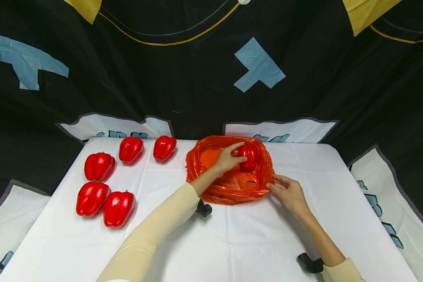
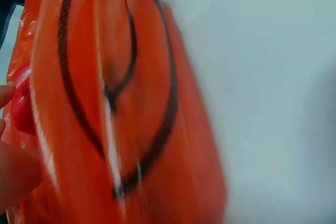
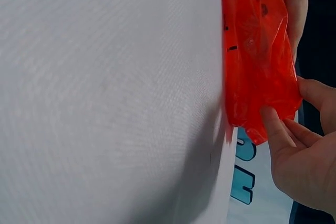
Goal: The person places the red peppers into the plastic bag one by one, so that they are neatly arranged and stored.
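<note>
A red plastic bag lies with its mouth spread wide near the far edge of the table. My left hand reaches into it, thumb and fingers around the left side of a glossy red bell pepper. In the left wrist view, the bag's printed outer side hides most of that pepper. With thumb and fingers, my right hand pinches the bag's right rim; the right wrist view shows these fingers against the thin plastic.
On the left of the white-covered table lie several more red bell peppers, among them one at the front and one nearest the bag. A black printed cloth hangs behind the far edge.
</note>
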Demonstrator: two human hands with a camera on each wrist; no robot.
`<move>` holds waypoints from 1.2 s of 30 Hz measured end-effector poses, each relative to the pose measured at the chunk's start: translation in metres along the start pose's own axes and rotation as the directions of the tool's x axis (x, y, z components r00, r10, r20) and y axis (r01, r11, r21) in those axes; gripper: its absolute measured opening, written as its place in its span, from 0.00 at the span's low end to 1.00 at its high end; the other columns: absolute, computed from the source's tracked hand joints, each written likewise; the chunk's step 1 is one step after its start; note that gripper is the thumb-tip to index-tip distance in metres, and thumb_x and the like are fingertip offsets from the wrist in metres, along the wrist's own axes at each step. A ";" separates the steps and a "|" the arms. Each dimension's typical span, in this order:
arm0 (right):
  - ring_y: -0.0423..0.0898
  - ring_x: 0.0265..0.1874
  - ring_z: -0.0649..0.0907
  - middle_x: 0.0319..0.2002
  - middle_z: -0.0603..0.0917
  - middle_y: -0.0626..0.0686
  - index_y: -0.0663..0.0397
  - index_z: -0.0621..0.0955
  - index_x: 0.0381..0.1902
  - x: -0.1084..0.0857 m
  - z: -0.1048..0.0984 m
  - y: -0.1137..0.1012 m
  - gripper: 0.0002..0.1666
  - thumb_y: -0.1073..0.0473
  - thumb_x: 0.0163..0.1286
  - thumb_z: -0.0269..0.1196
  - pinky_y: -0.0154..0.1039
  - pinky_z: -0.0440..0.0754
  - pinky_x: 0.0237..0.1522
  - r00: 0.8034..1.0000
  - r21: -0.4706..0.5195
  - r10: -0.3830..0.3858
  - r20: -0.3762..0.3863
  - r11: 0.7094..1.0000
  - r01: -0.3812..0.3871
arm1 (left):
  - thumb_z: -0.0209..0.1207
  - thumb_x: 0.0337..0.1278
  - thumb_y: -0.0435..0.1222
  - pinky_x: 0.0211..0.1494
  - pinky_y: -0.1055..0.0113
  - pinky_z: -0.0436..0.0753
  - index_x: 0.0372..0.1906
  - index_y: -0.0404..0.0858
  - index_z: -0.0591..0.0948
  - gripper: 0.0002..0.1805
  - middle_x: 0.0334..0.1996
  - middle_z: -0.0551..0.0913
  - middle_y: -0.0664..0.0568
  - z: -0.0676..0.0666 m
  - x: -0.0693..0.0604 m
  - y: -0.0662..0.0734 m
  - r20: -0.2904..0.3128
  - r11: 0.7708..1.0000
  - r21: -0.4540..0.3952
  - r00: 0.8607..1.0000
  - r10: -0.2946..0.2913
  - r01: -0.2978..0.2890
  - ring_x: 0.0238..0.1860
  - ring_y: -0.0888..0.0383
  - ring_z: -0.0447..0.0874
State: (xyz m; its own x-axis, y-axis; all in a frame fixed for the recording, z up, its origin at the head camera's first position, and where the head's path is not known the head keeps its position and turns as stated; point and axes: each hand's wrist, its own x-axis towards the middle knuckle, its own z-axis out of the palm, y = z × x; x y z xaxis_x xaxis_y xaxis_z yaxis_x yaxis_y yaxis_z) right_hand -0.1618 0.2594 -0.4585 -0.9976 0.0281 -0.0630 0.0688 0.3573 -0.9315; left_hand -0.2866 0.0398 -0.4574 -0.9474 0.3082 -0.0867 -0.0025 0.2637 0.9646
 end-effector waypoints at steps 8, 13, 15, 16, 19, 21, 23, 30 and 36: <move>0.56 0.56 0.82 0.57 0.80 0.67 0.70 0.73 0.66 0.000 0.000 0.000 0.33 0.57 0.69 0.68 0.26 0.80 0.46 1.000 -0.007 0.015 -0.008 1.000 -0.015 | 0.65 0.63 0.34 0.68 0.50 0.70 0.73 0.47 0.71 0.33 0.72 0.66 0.48 -0.029 -0.021 0.003 0.033 0.993 0.034 0.993 0.113 -0.115 0.71 0.44 0.63; 0.55 0.55 0.83 0.57 0.81 0.67 0.69 0.74 0.65 0.000 0.000 0.001 0.33 0.57 0.68 0.68 0.26 0.80 0.46 1.000 -0.008 0.022 -0.018 1.000 -0.022 | 0.65 0.63 0.36 0.65 0.49 0.74 0.73 0.47 0.70 0.33 0.72 0.67 0.48 -0.050 -0.043 0.012 0.052 0.989 0.027 0.988 0.146 -0.147 0.71 0.42 0.63; 0.52 0.53 0.84 0.56 0.81 0.67 0.69 0.74 0.65 0.000 0.000 0.002 0.33 0.57 0.68 0.68 0.26 0.80 0.46 0.999 -0.010 0.024 -0.023 1.000 -0.024 | 0.65 0.64 0.36 0.63 0.50 0.76 0.73 0.47 0.69 0.33 0.71 0.67 0.46 -0.057 -0.053 0.015 0.056 0.989 0.013 0.987 0.148 -0.149 0.70 0.41 0.64; 0.51 0.53 0.84 0.56 0.81 0.67 0.69 0.74 0.65 0.000 0.000 0.002 0.33 0.57 0.68 0.68 0.26 0.80 0.46 0.999 -0.008 0.025 -0.024 1.000 -0.025 | 0.65 0.64 0.37 0.62 0.51 0.77 0.73 0.48 0.70 0.33 0.71 0.68 0.45 -0.061 -0.057 0.017 0.054 0.989 0.011 0.988 0.145 -0.146 0.70 0.43 0.65; 0.45 0.50 0.85 0.56 0.81 0.67 0.69 0.75 0.65 0.000 0.000 0.002 0.32 0.57 0.68 0.68 0.25 0.80 0.45 0.999 -0.006 0.025 -0.029 1.000 -0.025 | 0.65 0.63 0.38 0.60 0.53 0.79 0.73 0.52 0.70 0.33 0.70 0.69 0.45 -0.071 -0.073 0.021 0.047 0.992 -0.003 0.990 0.130 -0.130 0.68 0.46 0.68; 0.43 0.49 0.85 0.55 0.82 0.67 0.70 0.75 0.64 0.000 0.000 0.003 0.32 0.57 0.68 0.68 0.25 0.80 0.45 0.999 -0.004 0.019 -0.030 1.000 -0.019 | 0.65 0.63 0.39 0.60 0.54 0.79 0.72 0.53 0.71 0.33 0.69 0.70 0.46 -0.078 -0.084 0.023 0.039 0.992 -0.004 0.991 0.124 -0.124 0.68 0.48 0.69; 0.41 0.48 0.85 0.55 0.82 0.68 0.71 0.74 0.64 0.000 0.000 0.003 0.32 0.58 0.68 0.68 0.25 0.80 0.44 1.000 0.001 0.015 -0.027 1.000 -0.015 | 0.65 0.63 0.39 0.59 0.54 0.79 0.72 0.53 0.71 0.33 0.68 0.71 0.47 -0.084 -0.096 0.023 0.039 0.992 -0.014 0.992 0.124 -0.123 0.68 0.48 0.69; 0.44 0.48 0.85 0.54 0.82 0.67 0.70 0.75 0.64 0.001 0.001 0.002 0.32 0.58 0.68 0.68 0.24 0.80 0.44 0.999 -0.008 0.024 -0.026 1.000 -0.024 | 0.64 0.63 0.37 0.59 0.55 0.79 0.73 0.49 0.70 0.33 0.68 0.71 0.46 -0.107 -0.133 0.016 0.043 0.993 -0.043 0.992 0.116 -0.114 0.69 0.45 0.67; 0.37 0.45 0.85 0.54 0.82 0.67 0.70 0.74 0.64 0.000 0.001 0.001 0.32 0.58 0.68 0.68 0.24 0.80 0.44 0.999 -0.002 0.023 -0.023 1.000 -0.023 | 0.65 0.63 0.35 0.62 0.55 0.77 0.72 0.44 0.70 0.33 0.67 0.73 0.47 -0.128 -0.157 0.012 -0.006 0.987 -0.026 0.987 0.158 -0.158 0.67 0.43 0.69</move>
State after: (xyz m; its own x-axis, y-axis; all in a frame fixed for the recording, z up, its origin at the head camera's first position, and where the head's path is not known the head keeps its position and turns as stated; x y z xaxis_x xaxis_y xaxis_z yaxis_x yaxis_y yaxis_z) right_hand -0.1613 0.2586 -0.4594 -0.9954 0.0578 -0.0765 0.0922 0.3582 -0.9291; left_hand -0.1785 -0.1225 -0.4008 -0.9378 0.3404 0.0685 0.1390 0.1874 0.9724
